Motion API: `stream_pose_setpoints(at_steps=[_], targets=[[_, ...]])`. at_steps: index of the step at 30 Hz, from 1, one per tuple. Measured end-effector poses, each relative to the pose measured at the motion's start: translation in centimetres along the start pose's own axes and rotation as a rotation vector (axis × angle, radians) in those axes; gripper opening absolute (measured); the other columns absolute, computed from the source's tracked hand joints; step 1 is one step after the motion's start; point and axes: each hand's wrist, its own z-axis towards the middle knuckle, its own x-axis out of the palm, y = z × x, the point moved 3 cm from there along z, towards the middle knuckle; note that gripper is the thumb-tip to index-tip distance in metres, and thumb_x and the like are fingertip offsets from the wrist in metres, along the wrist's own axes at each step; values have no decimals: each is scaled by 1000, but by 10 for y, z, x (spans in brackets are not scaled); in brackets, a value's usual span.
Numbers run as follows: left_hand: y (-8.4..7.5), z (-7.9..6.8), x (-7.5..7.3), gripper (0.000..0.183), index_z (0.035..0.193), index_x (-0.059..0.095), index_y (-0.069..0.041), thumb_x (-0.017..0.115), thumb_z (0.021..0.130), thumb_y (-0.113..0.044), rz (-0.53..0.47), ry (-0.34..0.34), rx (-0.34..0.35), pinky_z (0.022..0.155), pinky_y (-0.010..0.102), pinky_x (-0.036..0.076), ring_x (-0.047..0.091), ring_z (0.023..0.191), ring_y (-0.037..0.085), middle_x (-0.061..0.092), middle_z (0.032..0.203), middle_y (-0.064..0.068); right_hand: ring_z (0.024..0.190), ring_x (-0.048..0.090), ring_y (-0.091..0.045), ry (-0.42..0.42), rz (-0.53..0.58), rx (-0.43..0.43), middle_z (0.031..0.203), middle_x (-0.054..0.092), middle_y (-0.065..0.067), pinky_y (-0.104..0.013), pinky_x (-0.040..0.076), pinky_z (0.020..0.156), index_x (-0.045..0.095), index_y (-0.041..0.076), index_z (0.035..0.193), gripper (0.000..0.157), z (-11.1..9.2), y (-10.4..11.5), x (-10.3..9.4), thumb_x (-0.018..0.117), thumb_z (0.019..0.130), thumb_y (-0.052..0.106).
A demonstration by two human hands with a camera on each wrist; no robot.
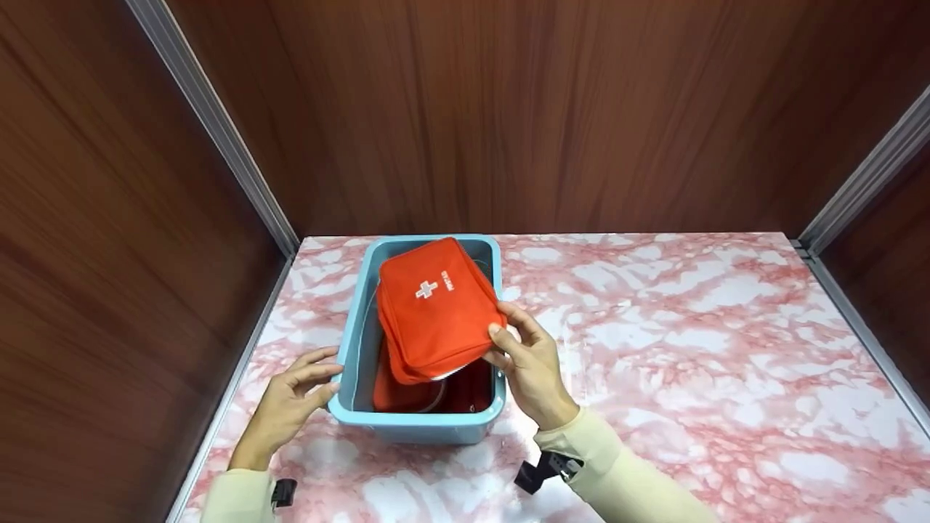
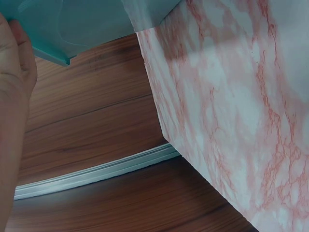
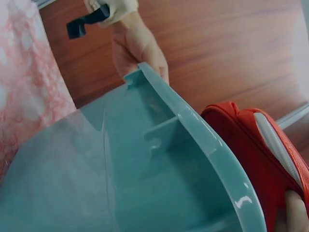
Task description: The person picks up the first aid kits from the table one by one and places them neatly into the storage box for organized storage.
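Observation:
A red first-aid pouch (image 1: 439, 305) with a white cross is tilted over the opening of a light blue plastic bin (image 1: 414, 418). My right hand (image 1: 534, 363) pinches the pouch's near right corner, with the thumb on top and fingers beneath. In the right wrist view, the zipped side of the pouch (image 3: 256, 150) shows beyond the bin's rim (image 3: 207, 140). At the near left corner of the bin, my left hand (image 1: 290, 399) holds the rim with its fingertips and thumb. Beneath the pouch, another red item (image 1: 407, 396) lies inside the bin, mostly hidden.
The bin stands on a pink-and-white marbled tabletop (image 1: 690, 349), towards its left side. Brown wood-grain panels (image 1: 508, 116) enclose the back and sides, with metal strips (image 1: 225, 123) at the corners. A dark strap device (image 1: 548, 468) is on the right wrist.

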Motion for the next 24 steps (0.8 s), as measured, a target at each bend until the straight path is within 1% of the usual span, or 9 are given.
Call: stream_pose_setpoints(at_steps=[2,7,10,12,14,16,18,21,24], targets=[[0,0,0,24,111,69,12,67,87,13,2,0,3,71,20,56,64,110,11,50,139,26,81,68,-21,-4,-4,2,116,51,-11,-28,59,69,58,-4,131,37,0,-2,2,58,94,-11],[-1,0,0,24,112,69,12,67,88,13,7,0,8,81,20,54,63,111,10,50,139,26,79,68,-20,-20,-29,-1,114,51,-11,-28,59,67,55,-6,132,38,3,-7,5,59,94,-10],[0,0,0,24,112,69,11,67,88,13,5,-4,-5,81,20,54,63,111,10,50,139,26,78,66,-19,-19,-34,17,114,51,-12,-29,59,68,54,-7,134,40,3,-10,7,60,94,-8],[0,0,0,24,111,70,11,67,88,13,8,-6,-11,81,20,54,63,111,10,51,139,25,83,68,-20,9,-22,33,119,50,-14,-32,60,72,50,-8,137,43,2,-10,9,59,95,-8],[0,0,0,24,111,70,11,67,88,13,11,-6,-11,79,20,55,63,111,10,51,139,25,91,69,-23,53,-14,57,126,47,-17,-36,60,77,43,-10,142,48,1,-10,11,57,96,-8],[0,0,0,24,112,70,11,67,88,13,12,-5,-7,80,20,54,63,111,10,51,139,25,99,68,-25,100,-14,83,132,44,-20,-41,59,81,35,-11,146,52,0,-11,12,54,97,-7],[0,0,0,24,112,70,10,67,88,12,11,-5,-12,79,20,55,63,111,11,51,139,25,102,68,-27,135,-41,120,139,42,-23,-41,58,83,31,-11,148,55,-2,-12,13,52,98,-6],[0,-1,0,24,111,70,10,68,88,12,5,-8,-28,75,21,55,64,110,12,51,139,24,106,65,-30,177,-86,187,141,40,-24,-42,58,85,30,-10,149,57,-6,-14,13,52,97,-2],[-1,-1,0,23,111,70,10,68,88,12,2,-14,-42,71,21,56,65,109,13,51,139,23,115,58,-37,207,-111,232,141,37,-24,-42,56,88,30,-10,149,58,-9,-11,14,52,96,1]])
